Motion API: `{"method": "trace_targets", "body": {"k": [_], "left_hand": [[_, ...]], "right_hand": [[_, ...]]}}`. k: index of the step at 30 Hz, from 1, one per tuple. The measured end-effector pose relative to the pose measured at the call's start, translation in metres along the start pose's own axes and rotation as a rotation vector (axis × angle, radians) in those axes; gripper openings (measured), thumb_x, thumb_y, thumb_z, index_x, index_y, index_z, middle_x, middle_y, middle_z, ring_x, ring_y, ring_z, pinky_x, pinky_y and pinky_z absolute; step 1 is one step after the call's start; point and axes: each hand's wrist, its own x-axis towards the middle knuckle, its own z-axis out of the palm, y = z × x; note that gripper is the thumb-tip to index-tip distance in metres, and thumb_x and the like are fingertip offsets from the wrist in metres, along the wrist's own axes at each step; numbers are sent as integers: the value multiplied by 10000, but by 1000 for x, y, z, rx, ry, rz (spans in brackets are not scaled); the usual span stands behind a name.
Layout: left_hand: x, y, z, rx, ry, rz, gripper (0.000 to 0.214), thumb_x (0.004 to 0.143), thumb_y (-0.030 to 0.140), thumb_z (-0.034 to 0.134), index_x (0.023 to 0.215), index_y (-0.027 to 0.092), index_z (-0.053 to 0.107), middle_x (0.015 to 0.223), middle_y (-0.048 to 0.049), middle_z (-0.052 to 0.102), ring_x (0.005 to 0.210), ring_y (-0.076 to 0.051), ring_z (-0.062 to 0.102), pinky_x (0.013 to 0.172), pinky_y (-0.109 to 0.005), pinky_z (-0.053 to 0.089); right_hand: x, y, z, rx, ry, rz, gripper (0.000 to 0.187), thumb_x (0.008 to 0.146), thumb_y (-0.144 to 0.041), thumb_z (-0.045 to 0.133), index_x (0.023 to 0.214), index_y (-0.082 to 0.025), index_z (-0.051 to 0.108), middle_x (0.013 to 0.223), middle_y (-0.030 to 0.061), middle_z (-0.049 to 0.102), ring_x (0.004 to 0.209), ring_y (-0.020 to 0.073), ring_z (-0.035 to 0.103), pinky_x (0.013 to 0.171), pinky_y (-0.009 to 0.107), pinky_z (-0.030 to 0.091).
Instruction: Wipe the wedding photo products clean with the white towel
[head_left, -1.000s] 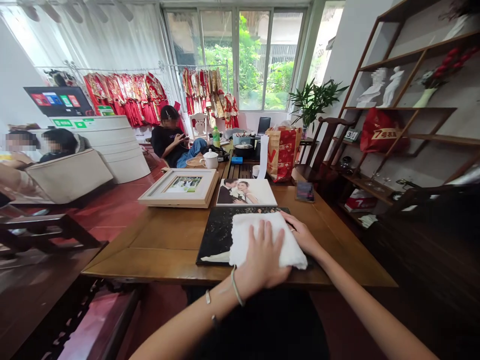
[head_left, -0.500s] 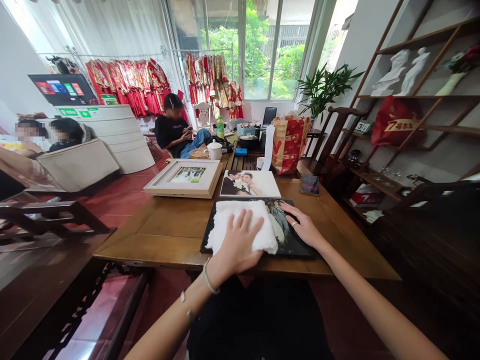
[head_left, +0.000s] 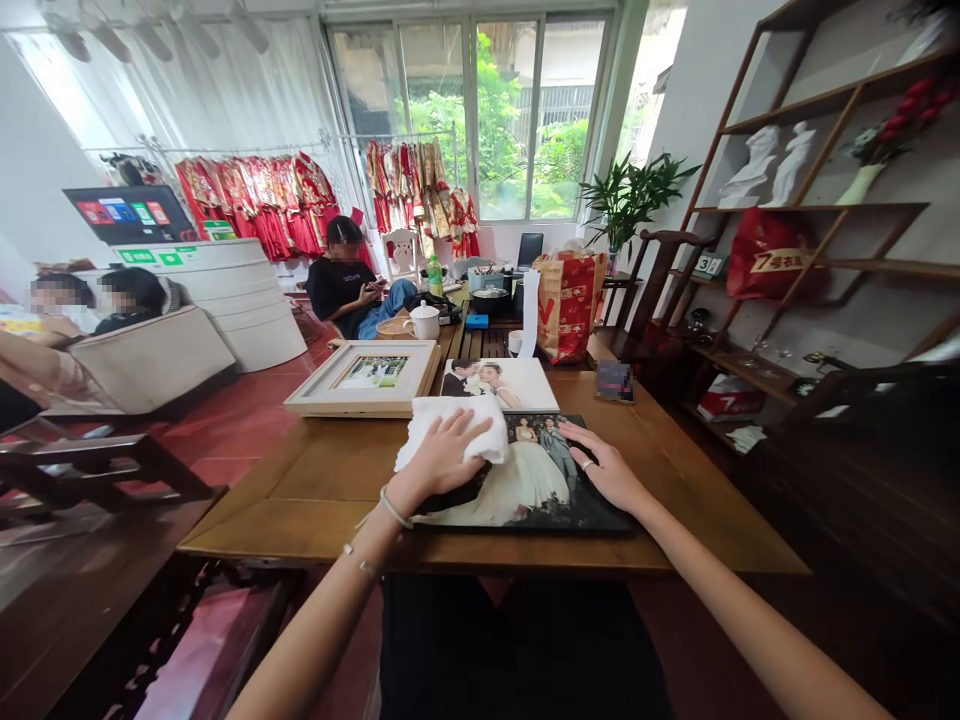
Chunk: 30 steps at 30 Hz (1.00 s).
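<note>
A wedding photo panel (head_left: 517,490) with a dark background lies flat on the wooden table in front of me. My left hand (head_left: 448,450) is laid flat with spread fingers on a white cloth (head_left: 457,412), pressing it against the panel's upper left part. The cloth overhangs the panel's left edge and hides that corner. On the panel's right side rests my right hand (head_left: 604,470), its fingers stretched out and a ring on one of them. Just beyond the panel lies a lighter wedding photo (head_left: 525,385), touching or nearly touching it.
A light wooden picture frame (head_left: 360,378) lies at the table's far left. A small dark square item (head_left: 614,382) is at the far right. Behind stand a white lidded cup (head_left: 424,322) and a red-and-tan paper bag (head_left: 570,305). A seated person (head_left: 349,280) holds a phone.
My left hand has slid the cloth left and away from me, uncovering the white dress in the photo. The cloth looks more bunched. My right hand stays on the panel; the view has tilted slightly up.
</note>
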Motion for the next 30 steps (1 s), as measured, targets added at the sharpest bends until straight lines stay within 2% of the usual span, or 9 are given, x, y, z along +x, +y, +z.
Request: {"method": "trace_targets", "body": {"k": [3,5,9,12,15,18,25,28,30], "left_hand": [[9,-5,5,41,35,-48,548,884,329,413,1408,222,296,1465,-129,268,1353,-295,191,1050,-533,183],[3,-1,9,58,53,-58,582,854,313,450,1408,218,299,1462,-139,269,1354,-302,180,1052,-540,171],[-32,22,12,31,37,-19,686,783,314,524,1418,238,274,1482,-121,224,1363,-320,126,1065,-550,126],[-62,40,7,-10,-18,68,781,734,322,567,1433,261,224,1498,-90,185,1370,-323,80,1074,-551,104],[-73,44,1,-42,-52,142,794,734,335,575,1436,279,207,1502,-77,177,1371,-317,83,1077,-540,121],[-57,32,-1,-40,-37,129,723,780,348,547,1429,273,236,1494,-92,199,1365,-311,132,1074,-526,141],[16,-3,0,35,56,89,552,884,393,440,1401,248,311,1432,-116,329,1327,-274,254,1053,-492,196],[29,-9,0,37,79,65,516,920,407,377,1401,232,312,1424,-116,343,1320,-267,265,1052,-484,197],[28,-10,0,31,87,57,501,933,389,345,1407,231,300,1430,-110,336,1325,-264,254,1054,-490,187]], "right_hand": [[1,4,-3,5,-5,1,337,845,-268,478,1154,-260,614,1286,52,567,1247,226,460,1087,487,291],[1,7,-2,9,-6,0,339,846,-270,477,1155,-257,614,1287,54,566,1249,226,457,1088,485,292],[2,9,1,11,7,2,332,842,-273,484,1144,-271,620,1275,44,576,1244,228,463,1086,486,297],[2,7,5,7,13,0,327,840,-278,488,1137,-270,624,1273,46,578,1238,230,469,1084,486,300],[0,3,8,-4,8,-7,328,841,-290,497,1146,-270,617,1286,50,567,1239,228,467,1081,485,302],[0,-2,8,-17,-2,-8,337,844,-303,499,1159,-254,608,1294,66,559,1240,228,465,1078,484,306],[3,-3,1,-13,-17,-14,333,847,-316,502,1160,-271,607,1299,53,556,1246,226,461,1086,482,296],[5,-3,-1,-11,-23,-13,340,848,-309,501,1172,-269,598,1312,56,543,1250,227,456,1080,486,302],[6,-4,-1,-11,-23,-9,344,849,-311,497,1175,-262,596,1313,62,542,1251,228,454,1076,487,309]]}}
